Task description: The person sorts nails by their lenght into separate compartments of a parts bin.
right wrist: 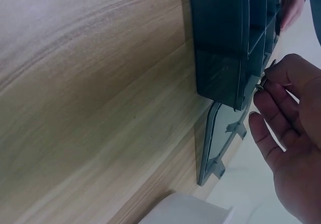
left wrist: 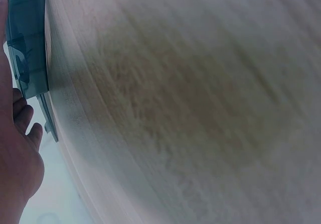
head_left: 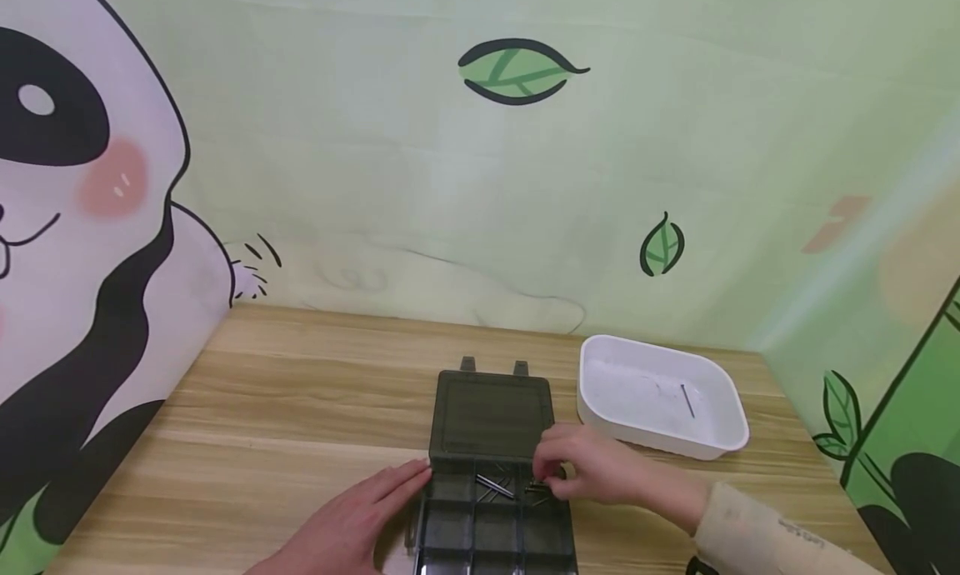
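Note:
A dark see-through compartment box (head_left: 497, 521) stands on the table with its lid (head_left: 495, 415) folded back flat. In its back middle compartment lie several thin metal nails or pins (head_left: 495, 486). My right hand (head_left: 592, 462) is over the back right compartment, where small brassy pieces partly show beneath the fingers. Between thumb and forefinger it pinches a small screw (right wrist: 263, 81), clearest in the right wrist view. My left hand (head_left: 360, 512) rests against the box's left side, its fingers extended along the wall near the hinge; in the left wrist view that hand (left wrist: 20, 153) shows only partly.
To the right behind the box, a white plastic tray (head_left: 637, 429) stands on the wooden table (head_left: 315, 375), with one thin nail (head_left: 687, 400) inside. A printed cloth backdrop (head_left: 360, 142) rises at the table's back edge.

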Demonstrator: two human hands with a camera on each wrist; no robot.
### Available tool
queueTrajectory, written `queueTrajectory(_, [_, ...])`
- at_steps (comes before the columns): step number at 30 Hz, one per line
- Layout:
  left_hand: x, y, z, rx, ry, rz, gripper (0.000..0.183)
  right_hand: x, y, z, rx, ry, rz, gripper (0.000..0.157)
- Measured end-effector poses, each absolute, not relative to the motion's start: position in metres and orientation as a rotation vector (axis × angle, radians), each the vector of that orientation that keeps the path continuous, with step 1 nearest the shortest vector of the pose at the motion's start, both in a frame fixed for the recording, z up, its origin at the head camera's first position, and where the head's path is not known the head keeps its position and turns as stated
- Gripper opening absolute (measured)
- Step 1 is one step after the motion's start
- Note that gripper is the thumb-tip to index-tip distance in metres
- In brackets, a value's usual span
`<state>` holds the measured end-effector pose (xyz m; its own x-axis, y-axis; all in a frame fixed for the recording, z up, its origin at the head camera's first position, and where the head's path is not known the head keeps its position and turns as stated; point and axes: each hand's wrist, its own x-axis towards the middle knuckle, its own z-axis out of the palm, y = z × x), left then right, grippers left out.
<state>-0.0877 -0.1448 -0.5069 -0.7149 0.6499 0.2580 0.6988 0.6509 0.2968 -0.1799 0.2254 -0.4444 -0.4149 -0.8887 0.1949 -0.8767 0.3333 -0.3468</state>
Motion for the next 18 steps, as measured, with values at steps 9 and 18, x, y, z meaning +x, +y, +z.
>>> queueTrajectory(9, [-0.089,-0.145,-0.508,-1.141,-2.684,-0.554,0.125,-0.177,0.226,-0.448,-1.791,2.56,-0.527,0.022])
queueTrajectory(18, [-0.089,-0.145,-0.508,-1.142,-2.691,-0.56,0.125,-0.178,0.235,-0.444,-1.779,2.59,-0.612,0.024])
